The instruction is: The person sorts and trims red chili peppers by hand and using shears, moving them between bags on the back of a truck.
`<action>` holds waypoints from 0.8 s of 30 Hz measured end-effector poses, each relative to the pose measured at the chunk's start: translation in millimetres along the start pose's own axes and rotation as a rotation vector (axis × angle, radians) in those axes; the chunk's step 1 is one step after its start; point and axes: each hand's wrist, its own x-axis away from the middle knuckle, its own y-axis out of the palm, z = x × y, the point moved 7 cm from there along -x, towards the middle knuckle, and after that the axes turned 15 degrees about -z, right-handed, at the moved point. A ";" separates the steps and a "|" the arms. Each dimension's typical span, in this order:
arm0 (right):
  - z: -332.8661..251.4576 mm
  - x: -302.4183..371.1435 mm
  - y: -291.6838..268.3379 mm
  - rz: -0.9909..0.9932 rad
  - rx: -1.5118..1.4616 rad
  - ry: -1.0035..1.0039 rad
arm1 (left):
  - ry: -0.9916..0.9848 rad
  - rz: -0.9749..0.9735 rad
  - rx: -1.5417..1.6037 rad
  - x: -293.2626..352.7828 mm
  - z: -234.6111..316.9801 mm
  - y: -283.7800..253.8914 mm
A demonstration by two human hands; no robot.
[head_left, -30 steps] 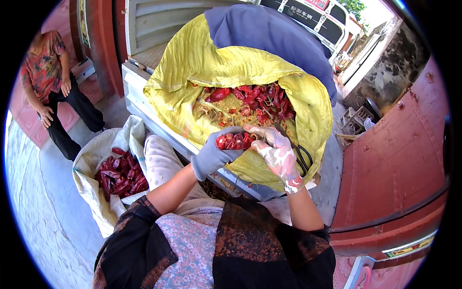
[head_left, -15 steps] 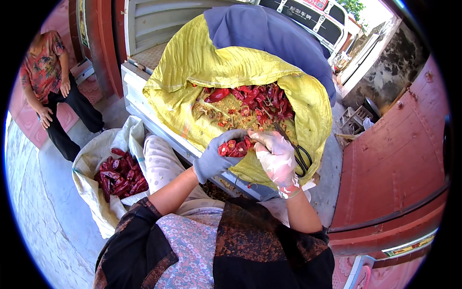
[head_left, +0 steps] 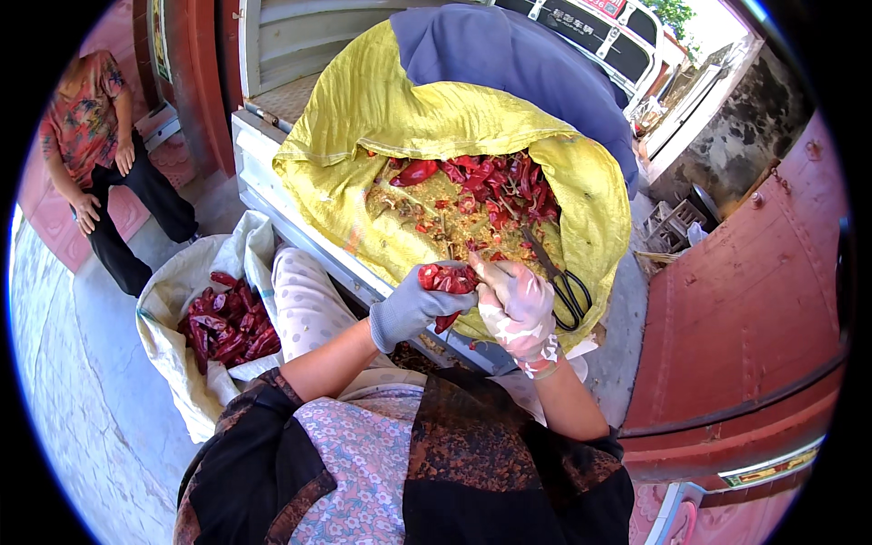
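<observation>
My left hand [head_left: 409,309], in a grey glove, is closed around several dried red chilies [head_left: 451,279] held over the near edge of the yellow sack [head_left: 363,100]. One chili tip pokes out below its fingers. My right hand [head_left: 520,313], in a thin whitish glove, pinches at the right end of this bunch; its fingertips hide the exact spot. Just right of that hand, black-handled scissors [head_left: 569,298] lie on the sack. Beyond both hands, a heap of red chilies [head_left: 509,182] sits on the sack among yellow seeds [head_left: 436,213] and broken bits.
To my left stands a white sack [head_left: 163,350] holding dark red chilies [head_left: 232,322]. The yellow sack rests on a metal truck bed [head_left: 263,173], with a blue cloth [head_left: 518,54] behind. A seated person [head_left: 95,136] is at far left. A red metal door [head_left: 736,318] is at right.
The chilies have turned in my left hand, and a tip now shows below. My right hand has shifted slightly down and left, leaving more of the scissors visible.
</observation>
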 end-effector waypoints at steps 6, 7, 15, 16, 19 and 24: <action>11.3 -3.1 14.7 -0.024 -0.458 0.072 | 0.173 0.047 -0.255 1.4 -6.9 -15.4; 18.2 -0.8 23.2 -0.064 -0.642 0.151 | 0.180 0.053 -0.254 2.0 -8.1 -16.3; 38.2 13.7 65.3 -0.073 -1.756 0.542 | 0.091 0.053 -0.217 -0.8 -15.1 -21.3; 38.8 15.1 67.5 -0.099 -1.798 0.579 | 0.087 0.045 -0.220 -1.1 -15.4 -22.1; 38.6 20.7 75.5 -0.119 -1.941 0.677 | 0.018 0.005 -0.212 -2.3 -14.0 -20.6; 43.4 25.2 84.7 -0.212 -1.986 0.628 | 0.015 -0.041 -0.052 2.6 -12.1 -12.4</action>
